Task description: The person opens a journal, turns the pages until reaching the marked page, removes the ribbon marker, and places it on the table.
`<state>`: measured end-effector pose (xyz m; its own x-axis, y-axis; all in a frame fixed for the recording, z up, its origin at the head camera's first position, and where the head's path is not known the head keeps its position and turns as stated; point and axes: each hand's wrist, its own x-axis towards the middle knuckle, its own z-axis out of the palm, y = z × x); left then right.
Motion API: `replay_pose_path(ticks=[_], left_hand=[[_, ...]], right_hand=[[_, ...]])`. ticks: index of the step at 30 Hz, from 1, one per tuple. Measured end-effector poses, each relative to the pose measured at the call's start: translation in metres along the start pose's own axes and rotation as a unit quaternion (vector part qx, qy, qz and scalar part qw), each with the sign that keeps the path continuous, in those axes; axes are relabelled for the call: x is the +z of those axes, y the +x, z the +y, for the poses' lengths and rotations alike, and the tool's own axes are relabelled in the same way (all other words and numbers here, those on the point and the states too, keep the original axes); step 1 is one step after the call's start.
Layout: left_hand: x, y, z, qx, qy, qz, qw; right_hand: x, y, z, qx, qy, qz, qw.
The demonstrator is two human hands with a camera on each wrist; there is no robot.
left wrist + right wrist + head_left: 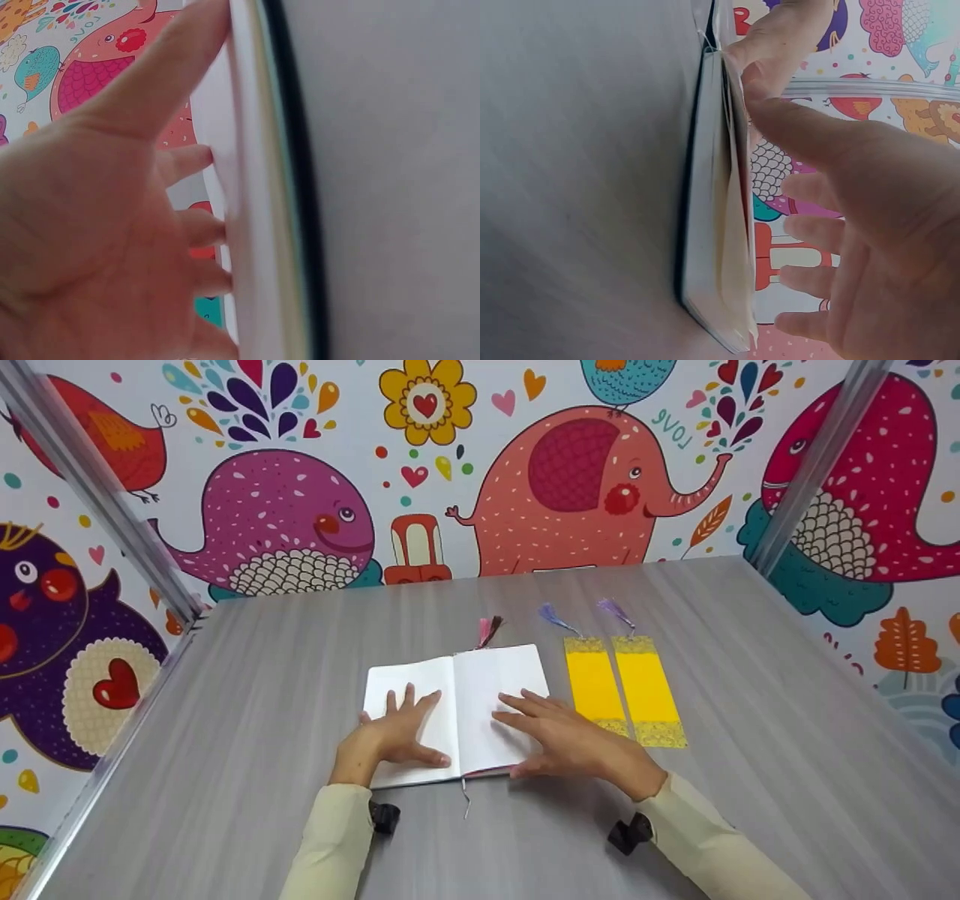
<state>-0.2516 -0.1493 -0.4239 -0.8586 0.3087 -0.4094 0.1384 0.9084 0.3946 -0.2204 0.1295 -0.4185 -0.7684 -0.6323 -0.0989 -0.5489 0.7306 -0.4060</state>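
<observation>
An open notebook [484, 682] with blank white pages lies on the table. My left hand [396, 733] rests on its left page, fingers spread, the thumb pointing toward the spine. In the left wrist view those fingertips touch the paper at the notebook's edge [296, 217]. Over the right page is my right hand [566, 736], its fingers extended and its thumb by the lower edge. The right wrist view shows its fingers apart from the page and some leaves [733, 247] slightly separated. A pink and a dark tassel [489, 631] stick out past the top edge.
Two yellow bookmarks [598, 682] with patterned gold ends and blue and purple tassels lie side by side, right of the notebook. A thin ribbon [466, 799] hangs from the notebook's bottom. Cartoon-printed walls [435, 495] with metal posts [814, 457] border the grey table [247, 697].
</observation>
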Motion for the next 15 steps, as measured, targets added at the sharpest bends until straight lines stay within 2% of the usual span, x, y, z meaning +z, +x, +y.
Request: replay_pose_path(ticks=[5,15], left_hand=[[0.0016,0.0003,-0.0007,0.004,-0.005,0.003,1.0],[0.0008,0.0001,-0.0005,0.005,-0.007,0.004,1.0]], right_hand=[[0.0043,0.0012,0.0024,0.014,-0.006,-0.02,1.0],[0.0007,0.0018,0.0074,-0.008,-0.008,-0.024,1.0]])
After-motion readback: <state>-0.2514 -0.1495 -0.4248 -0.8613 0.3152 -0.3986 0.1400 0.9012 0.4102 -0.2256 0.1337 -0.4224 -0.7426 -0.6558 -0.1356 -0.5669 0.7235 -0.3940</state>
